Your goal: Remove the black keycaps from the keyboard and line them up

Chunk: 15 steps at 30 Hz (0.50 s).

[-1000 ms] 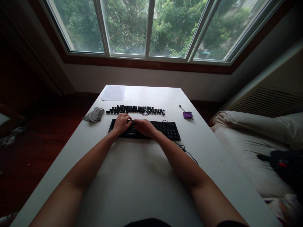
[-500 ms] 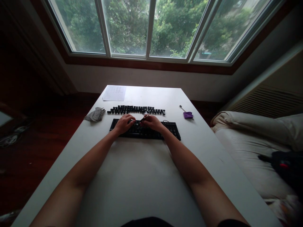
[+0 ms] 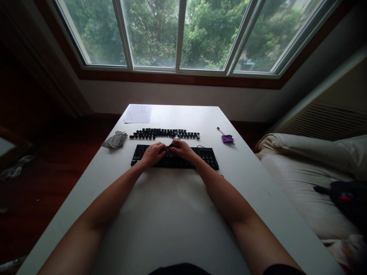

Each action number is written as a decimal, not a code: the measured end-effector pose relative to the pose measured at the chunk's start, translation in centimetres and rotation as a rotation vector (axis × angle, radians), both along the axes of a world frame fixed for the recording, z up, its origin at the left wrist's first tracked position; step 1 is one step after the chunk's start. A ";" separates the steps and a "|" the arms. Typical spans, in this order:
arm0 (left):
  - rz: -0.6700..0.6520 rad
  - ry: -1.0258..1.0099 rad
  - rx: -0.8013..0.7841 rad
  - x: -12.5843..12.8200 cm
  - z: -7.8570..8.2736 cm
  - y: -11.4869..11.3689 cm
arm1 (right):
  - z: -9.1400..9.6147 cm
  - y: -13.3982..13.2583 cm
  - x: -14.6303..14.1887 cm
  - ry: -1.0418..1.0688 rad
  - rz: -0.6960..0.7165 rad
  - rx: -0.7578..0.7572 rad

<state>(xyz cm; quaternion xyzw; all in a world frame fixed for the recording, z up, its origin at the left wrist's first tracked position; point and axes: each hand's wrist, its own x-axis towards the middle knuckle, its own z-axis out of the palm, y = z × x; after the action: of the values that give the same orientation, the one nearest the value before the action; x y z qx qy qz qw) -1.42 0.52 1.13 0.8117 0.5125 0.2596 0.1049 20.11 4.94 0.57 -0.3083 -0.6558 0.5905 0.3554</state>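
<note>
A black keyboard (image 3: 206,154) lies on the white table, partly hidden under both hands. Several of its keys look bare of caps in the middle. My right hand (image 3: 182,149) is closed over the keyboard's middle on a small thin tool (image 3: 172,144) with a dark end, too small to name surely. Against the tool's tip, my left hand (image 3: 155,152) has thumb and fingers pinched together; whatever lies between them is hidden. Behind the keyboard, loose black keycaps (image 3: 160,132) stand in uneven rows.
A crumpled grey cloth (image 3: 115,140) lies at the table's left edge. On the right are a purple cloth (image 3: 227,139) and a small brush (image 3: 220,130). Paper (image 3: 138,114) rests at the far left corner. A pale sofa (image 3: 292,179) stands beside the white table (image 3: 172,214).
My left hand has shifted right, and its fingers have closed at the tip of the tool. My right hand stays nearly in place with the tool.
</note>
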 end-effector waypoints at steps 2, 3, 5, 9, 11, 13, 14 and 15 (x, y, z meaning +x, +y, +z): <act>-0.001 -0.015 0.009 0.2 -0.1 -0.1 | -0.3 0.2 -0.1 0.027 -0.003 -0.040; -0.005 -0.031 0.012 0.3 -0.2 -0.1 | -0.5 0.3 -0.2 0.033 -0.003 -0.049; -0.005 -0.075 0.012 0.4 -0.2 -0.1 | -0.7 0.4 -0.2 0.042 -0.007 -0.059; 0.007 -0.169 0.037 0.4 0.0 0.0 | -0.6 0.6 -0.1 0.062 -0.041 -0.085; -0.012 -0.200 0.059 0.1 0.2 0.3 | -0.4 0.6 0.0 0.074 -0.064 -0.096; -0.014 -0.223 0.075 -0.4 0.3 0.7 | -0.3 0.7 0.2 0.087 -0.090 -0.106; -0.001 -0.232 0.081 -0.7 0.3 0.9 | -0.2 0.7 0.3 0.094 -0.104 -0.111; 0.023 -0.238 0.087 -1.1 0.3 1.3 | -0.1 0.8 0.4 0.100 -0.117 -0.114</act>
<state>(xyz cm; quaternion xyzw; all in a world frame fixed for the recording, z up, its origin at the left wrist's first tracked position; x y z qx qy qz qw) -2.53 1.83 1.45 0.7730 0.4939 0.3774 0.1268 20.47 5.72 0.43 -0.3358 -0.5833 0.6200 0.4032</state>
